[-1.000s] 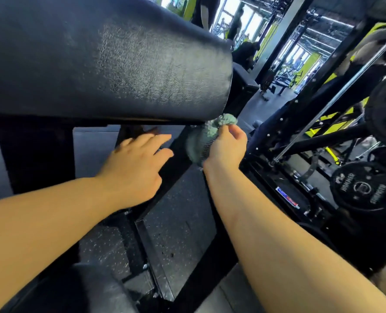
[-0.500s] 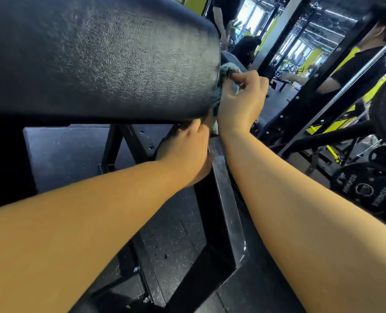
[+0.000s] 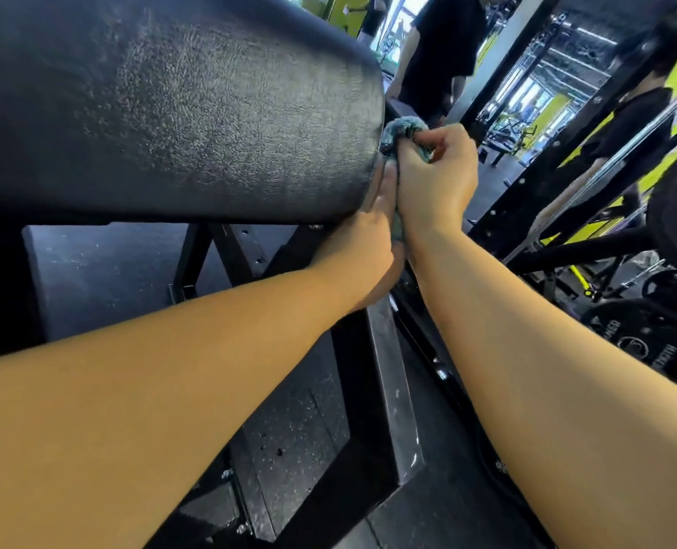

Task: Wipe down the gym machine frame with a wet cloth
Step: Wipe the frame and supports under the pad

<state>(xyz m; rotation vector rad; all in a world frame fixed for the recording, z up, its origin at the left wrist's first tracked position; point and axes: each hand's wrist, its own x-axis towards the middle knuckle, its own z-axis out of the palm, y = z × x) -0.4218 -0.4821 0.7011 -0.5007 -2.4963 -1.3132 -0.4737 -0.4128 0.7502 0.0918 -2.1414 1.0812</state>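
A large black padded roller (image 3: 178, 112) fills the upper left of the head view. My right hand (image 3: 434, 180) grips a bunched grey-green cloth (image 3: 402, 128) and holds it against the roller's right end. My left hand (image 3: 368, 247) reaches up under that same end, its fingers hidden between the roller and my right hand, touching the cloth's lower part. Below the hands runs the machine's black steel frame beam (image 3: 388, 390), slanting down toward me.
Black frame struts (image 3: 210, 255) cross under the roller over speckled rubber flooring (image 3: 289, 441). A black rack upright (image 3: 566, 152) and weight plates (image 3: 646, 342) stand at right. Two people in black stand beyond the roller.
Both hands have stayed at the roller's right end. My right hand has shifted slightly lower with the cloth, and my left hand has pushed further up beside it.
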